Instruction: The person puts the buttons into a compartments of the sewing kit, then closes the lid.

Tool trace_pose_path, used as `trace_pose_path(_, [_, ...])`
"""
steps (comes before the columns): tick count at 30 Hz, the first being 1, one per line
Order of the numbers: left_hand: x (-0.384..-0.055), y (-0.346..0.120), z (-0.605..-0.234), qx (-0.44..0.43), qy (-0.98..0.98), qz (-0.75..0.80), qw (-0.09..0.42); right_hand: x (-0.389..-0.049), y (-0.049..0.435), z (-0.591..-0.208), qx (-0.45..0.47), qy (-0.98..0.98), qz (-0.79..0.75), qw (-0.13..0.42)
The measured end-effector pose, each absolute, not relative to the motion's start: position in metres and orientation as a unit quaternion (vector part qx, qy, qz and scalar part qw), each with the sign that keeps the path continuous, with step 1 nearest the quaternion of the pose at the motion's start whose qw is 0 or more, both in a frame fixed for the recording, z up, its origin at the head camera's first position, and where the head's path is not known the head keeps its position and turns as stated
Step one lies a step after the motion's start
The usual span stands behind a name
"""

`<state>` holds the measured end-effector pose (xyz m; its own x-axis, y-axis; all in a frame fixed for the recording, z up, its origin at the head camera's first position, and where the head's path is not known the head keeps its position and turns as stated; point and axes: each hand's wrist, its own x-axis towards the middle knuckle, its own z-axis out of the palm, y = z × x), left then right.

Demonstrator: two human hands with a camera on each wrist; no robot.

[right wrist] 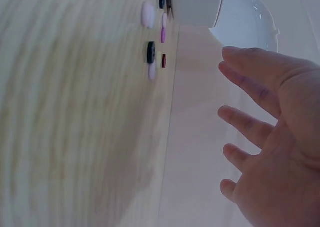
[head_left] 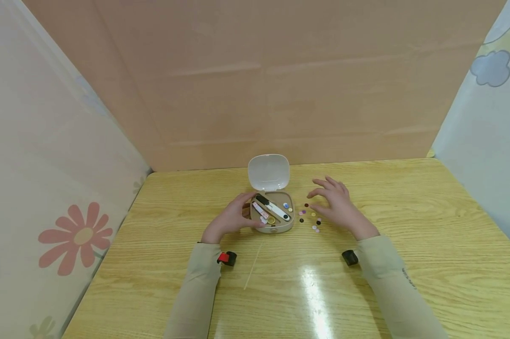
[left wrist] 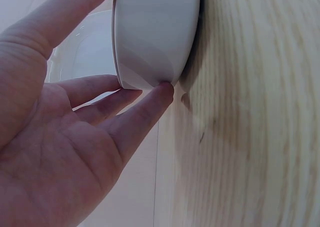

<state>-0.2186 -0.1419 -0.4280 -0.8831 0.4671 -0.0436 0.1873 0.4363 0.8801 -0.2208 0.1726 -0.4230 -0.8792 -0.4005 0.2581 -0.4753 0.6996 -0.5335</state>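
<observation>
A small pale sewing box point(head_left: 281, 229) stands on the table with its translucent lid point(head_left: 269, 172) raised. My left hand point(head_left: 233, 217) holds the box from its left side, thumb at the front and fingertips against the wall point(left wrist: 150, 42). Inside lie white thread snips point(head_left: 278, 211) with a black end, a pink-and-white strip point(head_left: 260, 210), a yellow ring point(head_left: 271, 220) and a few buttons. To the right, my right hand point(head_left: 338, 205) hovers with fingers spread and nothing in them. Loose buttons lie beneath and left of it, among them a dark red button point(right wrist: 164, 61) and a black button point(right wrist: 151, 53).
A thin pale stick-like strip point(head_left: 253, 266) lies on the wooden table point(head_left: 153, 263) in front of the box. A pinkish-brown panel point(head_left: 263, 94) rises behind the table's far edge. Patterned panels point(head_left: 17, 141) flank both sides.
</observation>
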Motion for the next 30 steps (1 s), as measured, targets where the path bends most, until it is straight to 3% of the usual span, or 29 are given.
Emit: trace_pose_path(30, [-0.22, -0.142, -0.428, 0.201, 0.837, 0.488, 0.143, -0.223, 0.196, -0.44, 0.209, -0.92, 0.331, -0.026])
